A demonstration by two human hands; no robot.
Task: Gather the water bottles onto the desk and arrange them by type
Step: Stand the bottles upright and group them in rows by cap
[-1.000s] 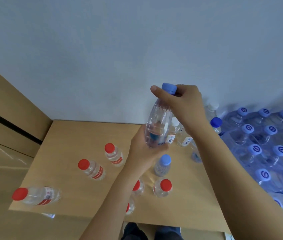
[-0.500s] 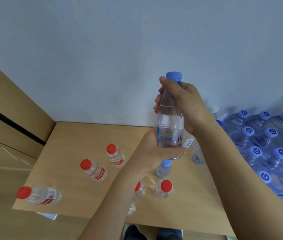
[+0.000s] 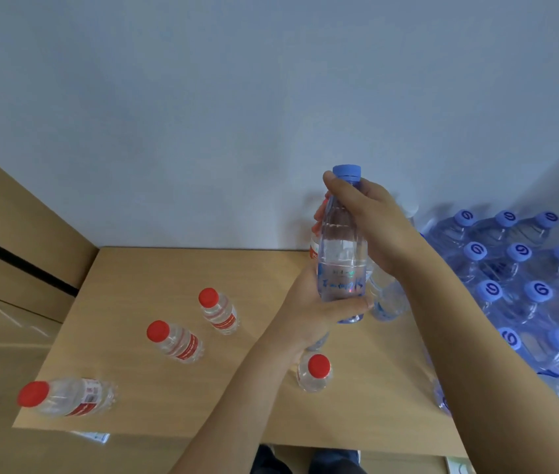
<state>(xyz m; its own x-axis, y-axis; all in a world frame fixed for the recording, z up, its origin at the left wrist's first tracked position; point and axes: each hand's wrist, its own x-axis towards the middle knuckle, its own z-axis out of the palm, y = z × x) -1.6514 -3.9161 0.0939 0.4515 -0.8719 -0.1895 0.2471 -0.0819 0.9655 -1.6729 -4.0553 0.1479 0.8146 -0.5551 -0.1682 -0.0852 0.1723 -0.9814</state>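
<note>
1. I see the desk [image 3: 155, 388] with the red-capped bottles [image 3: 175, 341] standing where they stood a second ago.
2. The blue-capped bottle [image 3: 341, 254], tilted before, is now upright above the desk.
3. My right hand [image 3: 370, 224] grips its neck; my left hand [image 3: 308, 309] grips its base.

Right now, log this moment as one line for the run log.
left hand: grips base of blue-capped bottle | right hand: grips its neck | bottle: upright, above desk | red-capped bottles: on desk
</note>
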